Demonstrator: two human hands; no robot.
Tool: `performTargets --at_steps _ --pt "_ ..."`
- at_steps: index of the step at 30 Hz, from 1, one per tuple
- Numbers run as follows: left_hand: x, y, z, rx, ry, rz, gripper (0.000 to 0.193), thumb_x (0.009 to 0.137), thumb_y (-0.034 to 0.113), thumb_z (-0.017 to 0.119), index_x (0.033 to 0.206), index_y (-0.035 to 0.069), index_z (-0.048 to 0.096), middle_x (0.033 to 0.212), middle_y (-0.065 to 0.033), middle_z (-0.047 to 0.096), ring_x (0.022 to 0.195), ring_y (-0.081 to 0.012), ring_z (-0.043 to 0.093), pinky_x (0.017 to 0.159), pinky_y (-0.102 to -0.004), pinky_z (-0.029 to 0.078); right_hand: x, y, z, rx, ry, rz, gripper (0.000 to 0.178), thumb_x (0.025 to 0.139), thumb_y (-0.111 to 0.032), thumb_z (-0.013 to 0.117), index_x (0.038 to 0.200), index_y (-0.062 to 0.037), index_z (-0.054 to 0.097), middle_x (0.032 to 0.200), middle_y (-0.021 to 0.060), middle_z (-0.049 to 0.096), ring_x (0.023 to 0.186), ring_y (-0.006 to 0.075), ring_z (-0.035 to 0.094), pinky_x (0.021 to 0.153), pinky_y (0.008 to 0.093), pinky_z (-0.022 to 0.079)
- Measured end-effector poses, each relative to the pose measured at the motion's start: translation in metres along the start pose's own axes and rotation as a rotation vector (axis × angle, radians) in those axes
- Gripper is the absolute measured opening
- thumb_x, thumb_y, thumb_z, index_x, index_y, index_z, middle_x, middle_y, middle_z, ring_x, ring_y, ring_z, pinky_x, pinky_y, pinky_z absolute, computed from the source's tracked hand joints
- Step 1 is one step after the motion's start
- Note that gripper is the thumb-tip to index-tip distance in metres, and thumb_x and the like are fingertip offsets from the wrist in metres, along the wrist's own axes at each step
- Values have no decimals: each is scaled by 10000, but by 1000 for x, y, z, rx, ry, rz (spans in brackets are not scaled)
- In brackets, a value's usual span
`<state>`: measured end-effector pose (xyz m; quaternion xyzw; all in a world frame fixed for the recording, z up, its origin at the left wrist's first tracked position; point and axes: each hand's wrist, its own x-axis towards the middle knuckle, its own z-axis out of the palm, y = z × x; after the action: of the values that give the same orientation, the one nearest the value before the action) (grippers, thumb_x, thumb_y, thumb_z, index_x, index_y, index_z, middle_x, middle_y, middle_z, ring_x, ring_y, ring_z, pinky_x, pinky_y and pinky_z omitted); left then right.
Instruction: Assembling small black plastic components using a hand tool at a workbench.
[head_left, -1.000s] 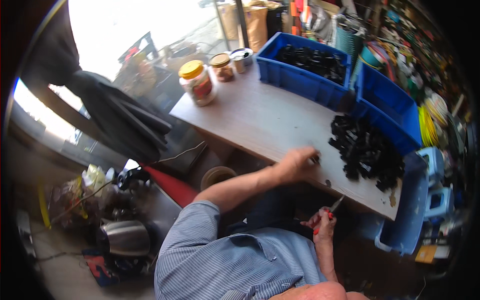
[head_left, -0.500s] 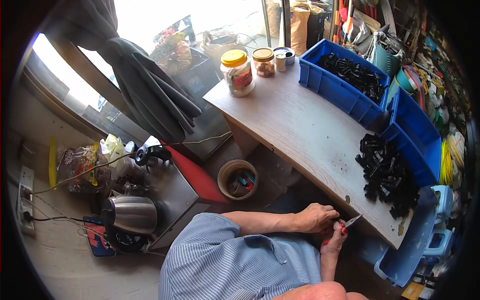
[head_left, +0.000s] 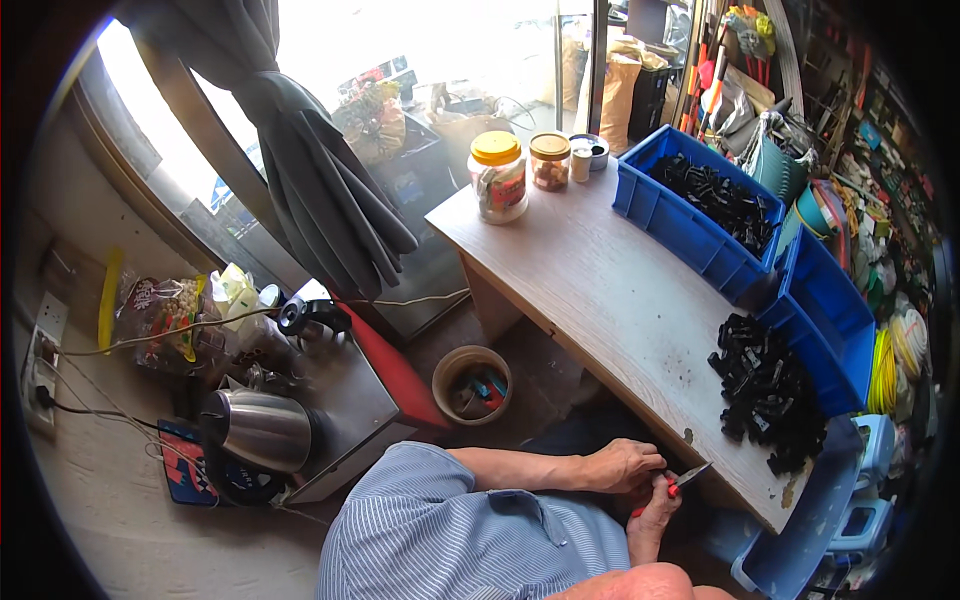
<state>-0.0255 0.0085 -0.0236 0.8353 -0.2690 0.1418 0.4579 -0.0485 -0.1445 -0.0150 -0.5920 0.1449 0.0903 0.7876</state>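
My right hand (head_left: 655, 510) is wrapped round a red-handled tool with a pointed metal end (head_left: 692, 478). Its tip points away to the right, close to the table's near edge; whether it is scissors, pliers or a knife I cannot make out. Right beside it, my left hand (head_left: 622, 465) has its fingers curled together, and whatever they pinch is hidden. A heap of small black plastic parts (head_left: 765, 390) lies on the wooden table (head_left: 620, 300) beyond my hands.
A blue bin (head_left: 690, 235) full of black parts stands on the table, with another blue bin (head_left: 825, 310) beside it. Jars (head_left: 498, 185) stand at the far corner. A bucket (head_left: 440, 385) is on the floor; a metal kettle (head_left: 262, 430) sits at left.
The view has shifted, so the table and bins appear lower. Both hands stay together near the table edge, and the tool remains in my right hand.
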Motion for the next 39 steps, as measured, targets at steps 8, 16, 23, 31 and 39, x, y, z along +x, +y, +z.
performTargets --at_steps 8,16,23,31,39 --pt "-2 2 -3 -54 18 -15 327 771 56 700 1086 -8 636 911 -152 629 810 -334 657 659 -393 547 3 6 -2 3 12 -8 162 859 -175 679 939 -69 584 843 10 578 691 107 560 617 239 458" --pt "-4 1 -2 -78 -1 -63 307 791 62 686 1087 -5 638 914 -158 640 821 -344 665 670 -402 553 3 4 -4 16 14 11 167 853 -150 675 966 -84 571 824 -8 554 715 96 558 636 240 451" --pt "-1 13 -6 -285 92 -165 490 810 41 672 1277 -7 533 1164 -187 597 1053 -349 636 875 -392 538 12 17 -12 22 36 -6 228 854 -156 632 1052 -63 568 907 23 560 792 128 573 697 265 486" --pt "-12 -8 20 -1028 84 -926 443 962 198 587 1335 -31 519 1181 -153 638 1095 -223 606 937 -347 498 17 33 -25 4 80 29 224 878 -147 588 1083 -65 550 817 15 543 683 122 548 610 266 474" --pt "-6 5 2 -847 -136 -759 407 1027 341 515 1227 4 627 957 -77 686 845 -132 634 747 -278 530 5 23 -13 -9 39 62 177 863 -126 596 1023 -67 548 729 -3 506 596 94 493 531 244 418"
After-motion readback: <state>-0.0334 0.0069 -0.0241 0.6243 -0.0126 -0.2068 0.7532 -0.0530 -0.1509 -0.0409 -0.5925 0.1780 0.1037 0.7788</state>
